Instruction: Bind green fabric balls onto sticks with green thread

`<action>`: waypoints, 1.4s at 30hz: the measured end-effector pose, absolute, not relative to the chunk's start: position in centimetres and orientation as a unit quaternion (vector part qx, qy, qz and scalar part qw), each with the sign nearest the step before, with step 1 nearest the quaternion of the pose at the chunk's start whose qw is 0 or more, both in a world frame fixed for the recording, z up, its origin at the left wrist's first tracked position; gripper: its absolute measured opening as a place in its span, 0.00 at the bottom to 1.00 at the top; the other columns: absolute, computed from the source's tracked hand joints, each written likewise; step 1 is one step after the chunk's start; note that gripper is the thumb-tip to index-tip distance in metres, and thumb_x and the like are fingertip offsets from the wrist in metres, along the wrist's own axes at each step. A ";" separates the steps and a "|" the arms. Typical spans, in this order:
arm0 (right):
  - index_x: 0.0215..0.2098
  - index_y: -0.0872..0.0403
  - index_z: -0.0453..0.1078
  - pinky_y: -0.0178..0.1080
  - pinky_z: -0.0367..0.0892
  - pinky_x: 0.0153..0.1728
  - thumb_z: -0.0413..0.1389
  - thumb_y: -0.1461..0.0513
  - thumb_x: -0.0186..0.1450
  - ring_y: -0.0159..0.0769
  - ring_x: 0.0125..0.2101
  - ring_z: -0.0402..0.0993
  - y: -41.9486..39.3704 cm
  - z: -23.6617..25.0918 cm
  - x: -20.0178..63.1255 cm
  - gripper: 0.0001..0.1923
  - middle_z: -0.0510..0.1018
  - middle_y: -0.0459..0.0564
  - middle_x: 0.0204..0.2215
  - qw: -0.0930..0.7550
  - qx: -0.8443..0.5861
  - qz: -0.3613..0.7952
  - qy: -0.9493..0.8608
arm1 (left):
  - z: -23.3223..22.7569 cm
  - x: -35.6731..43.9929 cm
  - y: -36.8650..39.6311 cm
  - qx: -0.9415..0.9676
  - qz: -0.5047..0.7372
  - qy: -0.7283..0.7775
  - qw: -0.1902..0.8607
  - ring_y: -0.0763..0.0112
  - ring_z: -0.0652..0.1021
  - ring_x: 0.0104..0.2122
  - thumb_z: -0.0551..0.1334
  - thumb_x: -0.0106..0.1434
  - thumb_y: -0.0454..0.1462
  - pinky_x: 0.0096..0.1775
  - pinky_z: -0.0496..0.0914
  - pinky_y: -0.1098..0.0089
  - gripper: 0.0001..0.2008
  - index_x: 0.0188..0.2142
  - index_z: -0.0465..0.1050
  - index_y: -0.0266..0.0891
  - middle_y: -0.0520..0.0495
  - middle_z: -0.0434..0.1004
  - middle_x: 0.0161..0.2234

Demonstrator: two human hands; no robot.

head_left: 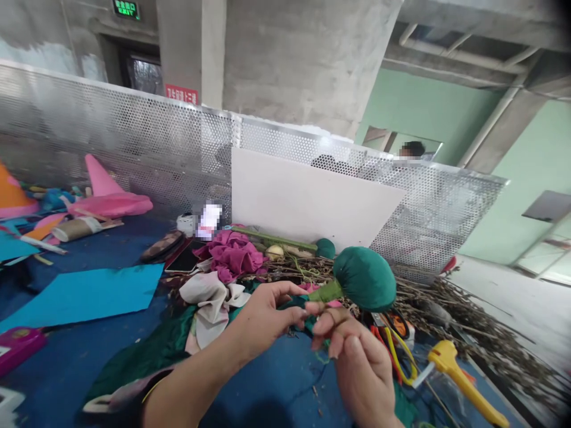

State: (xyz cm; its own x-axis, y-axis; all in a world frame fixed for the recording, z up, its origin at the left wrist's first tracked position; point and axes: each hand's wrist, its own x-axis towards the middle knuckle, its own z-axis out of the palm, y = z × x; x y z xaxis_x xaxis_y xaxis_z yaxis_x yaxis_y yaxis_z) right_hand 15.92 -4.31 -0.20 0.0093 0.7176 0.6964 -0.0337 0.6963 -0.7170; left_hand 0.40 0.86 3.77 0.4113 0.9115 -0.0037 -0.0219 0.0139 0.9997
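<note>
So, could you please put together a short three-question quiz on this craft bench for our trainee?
1. True or false: both hands, the left hand and right hand, are at the stem of the green fabric ball.
2. What lies nearest the right hand: (a) yellow glue gun, (b) pink cone, (c) blue paper sheet?
3. Fill in: a pile of dry ___ lies along the perforated metal screen.

Key: 1 true; 2 a; 3 twigs.
</note>
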 end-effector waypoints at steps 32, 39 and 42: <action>0.26 0.53 0.67 0.36 0.63 0.35 0.48 0.62 0.70 0.37 0.37 0.68 -4.4 3.2 18.3 0.14 0.70 0.50 0.32 0.535 -0.448 0.160 -0.698 | 2.4 1.6 0.0 0.828 0.197 0.512 0.117 0.60 0.80 0.38 0.59 0.62 0.37 0.36 0.67 0.67 0.10 0.43 0.73 0.46 0.50 0.81 0.37; 0.24 0.54 0.69 0.35 0.64 0.32 0.50 0.64 0.68 0.34 0.32 0.68 -4.1 3.4 17.8 0.14 0.70 0.48 0.28 0.560 -0.456 0.180 -0.668 | 2.4 2.3 -0.9 0.861 0.141 0.482 0.076 0.57 0.80 0.40 0.59 0.63 0.37 0.36 0.69 0.65 0.11 0.45 0.71 0.45 0.50 0.81 0.40; 0.25 0.53 0.71 0.35 0.66 0.33 0.51 0.65 0.67 0.35 0.33 0.70 -3.8 3.2 17.8 0.13 0.72 0.48 0.29 0.573 -0.472 0.167 -0.648 | 2.2 2.4 -1.1 0.872 0.125 0.470 0.061 0.56 0.80 0.39 0.59 0.63 0.36 0.36 0.70 0.63 0.11 0.46 0.70 0.45 0.50 0.81 0.39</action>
State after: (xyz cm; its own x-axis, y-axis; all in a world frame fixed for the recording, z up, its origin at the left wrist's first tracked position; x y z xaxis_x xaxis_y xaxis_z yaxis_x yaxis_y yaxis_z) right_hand 17.77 -3.81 3.22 0.1036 0.8042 0.5852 0.4202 0.4979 -0.7586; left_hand 2.45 -1.14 2.24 0.5277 0.8341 0.1608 0.8033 -0.5515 0.2248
